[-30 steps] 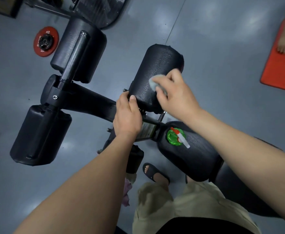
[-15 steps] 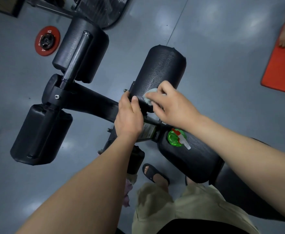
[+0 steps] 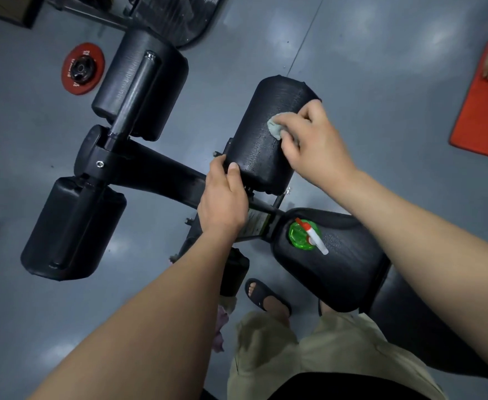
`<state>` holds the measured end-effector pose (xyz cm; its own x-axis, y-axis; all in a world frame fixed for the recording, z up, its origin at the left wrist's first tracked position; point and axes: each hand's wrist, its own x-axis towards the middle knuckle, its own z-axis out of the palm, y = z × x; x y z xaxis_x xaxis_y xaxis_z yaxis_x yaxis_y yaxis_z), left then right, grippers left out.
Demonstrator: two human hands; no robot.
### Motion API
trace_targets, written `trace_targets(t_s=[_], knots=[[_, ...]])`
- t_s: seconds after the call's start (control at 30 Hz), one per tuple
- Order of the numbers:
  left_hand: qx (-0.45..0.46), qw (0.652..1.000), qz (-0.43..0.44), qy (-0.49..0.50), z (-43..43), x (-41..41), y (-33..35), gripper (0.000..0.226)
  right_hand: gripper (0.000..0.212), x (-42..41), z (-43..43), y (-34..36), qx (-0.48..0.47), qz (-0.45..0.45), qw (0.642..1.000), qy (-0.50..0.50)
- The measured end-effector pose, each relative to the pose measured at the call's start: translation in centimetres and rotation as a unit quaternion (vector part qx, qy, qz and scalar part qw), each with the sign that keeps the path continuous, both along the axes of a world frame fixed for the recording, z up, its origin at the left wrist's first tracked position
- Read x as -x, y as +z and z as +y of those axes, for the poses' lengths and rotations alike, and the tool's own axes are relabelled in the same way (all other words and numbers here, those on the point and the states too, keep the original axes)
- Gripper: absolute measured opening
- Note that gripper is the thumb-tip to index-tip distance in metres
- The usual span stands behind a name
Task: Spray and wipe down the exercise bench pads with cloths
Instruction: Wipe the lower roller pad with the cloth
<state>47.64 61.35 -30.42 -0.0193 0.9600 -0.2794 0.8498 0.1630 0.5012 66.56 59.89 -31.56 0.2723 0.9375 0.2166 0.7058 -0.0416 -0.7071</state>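
Note:
A black roller pad [image 3: 261, 125] of the exercise bench lies in the middle of the head view, its skin wet and shiny. My right hand [image 3: 312, 137] presses a small grey cloth [image 3: 277, 127] against the pad's right side, fingers curled over the cloth. My left hand [image 3: 222, 197] grips the pad's near left end and its mount. A green spray bottle [image 3: 302, 236] with a white and red nozzle stands on the black seat pad [image 3: 338, 264] below my right forearm.
Two more black roller pads [image 3: 139, 82] [image 3: 72, 229] sit on the frame's left arm [image 3: 156, 171]. A red weight plate [image 3: 82, 69] lies on the grey floor. An orange mat [image 3: 485, 116] with another person's foot on it is at the right edge. My sandalled foot [image 3: 266, 295] is under the bench.
My right hand has slid the cloth up and to the right along the roller pad, away from its near end. My left hand has kept its grip.

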Motion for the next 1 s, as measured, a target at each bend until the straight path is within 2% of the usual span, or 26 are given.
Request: trace_targets(t_s=[0.07,0.2,0.27,0.4,0.57,0.63,0.8,1.0], knots=[[0.005,1.000,0.002,0.000,0.1,0.0,-0.1,0.044,0.024,0.7,-0.6,0.0,-0.002,0.006,1.000,0.012],[0.006,1.000,0.001,0.001,0.1,-0.1,-0.1,0.046,0.026,2.5,-4.3,0.0,0.005,0.000,0.990,0.138],[0.006,1.000,0.005,-0.001,0.0,-0.1,-0.1,0.050,0.028,2.1,-4.3,-0.1,0.014,-0.017,0.987,0.161],[0.004,1.000,0.009,-0.002,0.1,-0.1,-0.1,0.053,0.029,-0.2,-0.9,-0.3,-0.004,-0.020,0.998,0.062],[-0.003,1.000,0.005,-0.004,0.0,-0.1,-0.1,0.052,0.030,-2.5,2.2,-0.3,0.020,-0.001,0.999,-0.044],[-0.003,1.000,0.004,-0.006,0.0,-0.1,-0.1,0.051,0.029,-1.9,1.5,-0.2,0.013,0.003,0.999,-0.040],[0.002,1.000,0.016,-0.012,0.0,0.0,0.0,0.050,0.026,-0.9,-1.3,-0.7,0.015,-0.016,0.998,0.056],[0.000,1.000,0.020,-0.015,-0.1,-0.1,0.1,0.049,0.030,-4.3,3.2,-0.5,0.022,0.021,0.998,-0.055]])
